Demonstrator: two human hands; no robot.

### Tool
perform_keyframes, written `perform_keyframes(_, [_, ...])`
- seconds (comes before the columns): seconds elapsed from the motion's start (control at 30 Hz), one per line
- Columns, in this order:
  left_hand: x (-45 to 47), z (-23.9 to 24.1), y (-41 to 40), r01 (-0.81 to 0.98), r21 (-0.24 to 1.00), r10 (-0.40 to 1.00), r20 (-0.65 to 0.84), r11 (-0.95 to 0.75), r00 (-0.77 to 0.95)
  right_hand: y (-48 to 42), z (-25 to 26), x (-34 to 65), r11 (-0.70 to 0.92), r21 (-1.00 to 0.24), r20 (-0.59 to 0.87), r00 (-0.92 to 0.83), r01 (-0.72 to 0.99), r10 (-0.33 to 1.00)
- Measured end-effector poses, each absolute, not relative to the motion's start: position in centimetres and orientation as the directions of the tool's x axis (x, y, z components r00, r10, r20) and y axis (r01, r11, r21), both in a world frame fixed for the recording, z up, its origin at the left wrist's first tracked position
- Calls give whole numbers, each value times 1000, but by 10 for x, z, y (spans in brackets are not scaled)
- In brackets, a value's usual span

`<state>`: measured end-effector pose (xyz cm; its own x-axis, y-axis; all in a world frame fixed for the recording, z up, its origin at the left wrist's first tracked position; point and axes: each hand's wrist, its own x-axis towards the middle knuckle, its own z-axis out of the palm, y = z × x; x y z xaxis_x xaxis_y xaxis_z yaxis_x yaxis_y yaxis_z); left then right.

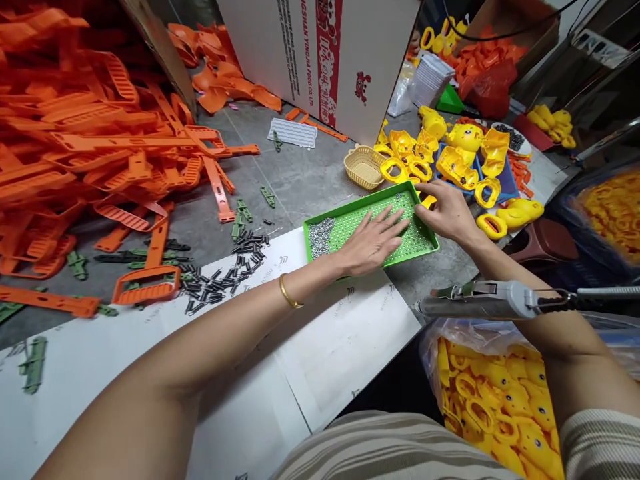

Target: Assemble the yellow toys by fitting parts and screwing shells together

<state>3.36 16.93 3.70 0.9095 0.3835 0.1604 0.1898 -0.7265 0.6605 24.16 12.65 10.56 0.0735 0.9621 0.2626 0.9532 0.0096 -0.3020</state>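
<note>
I see the green perforated tray (423, 245) on the grey table, screws (320, 237) heaped at its left end. My left hand (373, 241) lies flat on it, fingers released; my right hand (447, 212) pinches its far corner. Yellow duck parts (460, 157) just behind.

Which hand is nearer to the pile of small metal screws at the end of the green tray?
Left. The left hand lies flat on the green tray just beside the screw pile. The right hand grips the tray's opposite end, farther from the pile.
</note>
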Motion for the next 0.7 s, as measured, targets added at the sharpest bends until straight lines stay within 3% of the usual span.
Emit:
perform_keyframes(0.13, [42,40,165,2,627,142,173,-779,975,124,100,246,15,-337,240,71,941,968])
perform_keyframes(0.2, [36,36,167,-46,618,152,265,-785,952,122,96,248,15,-351,239,74,936,968])
perform_keyframes(0.3, [33,33,170,36,599,268,303,-800,914,122,90,251,26,-369,246,71,929,967])
perform_keyframes(0.43, [39,34,174,-29,536,91,196,-844,976,125,82,255,38,-366,258,62,930,964])
perform_keyframes(0.53, [20,29,185,-121,481,2,247,-868,969,124,76,258,22,-363,223,64,931,973])
perform_keyframes(0.6, [-3,25,197,-99,444,36,285,-890,958,123,73,260,16,-372,209,67,928,976])
perform_keyframes(0.7, [-19,23,215,59,425,196,286,-903,938,122,70,261,20,-389,223,73,921,972])
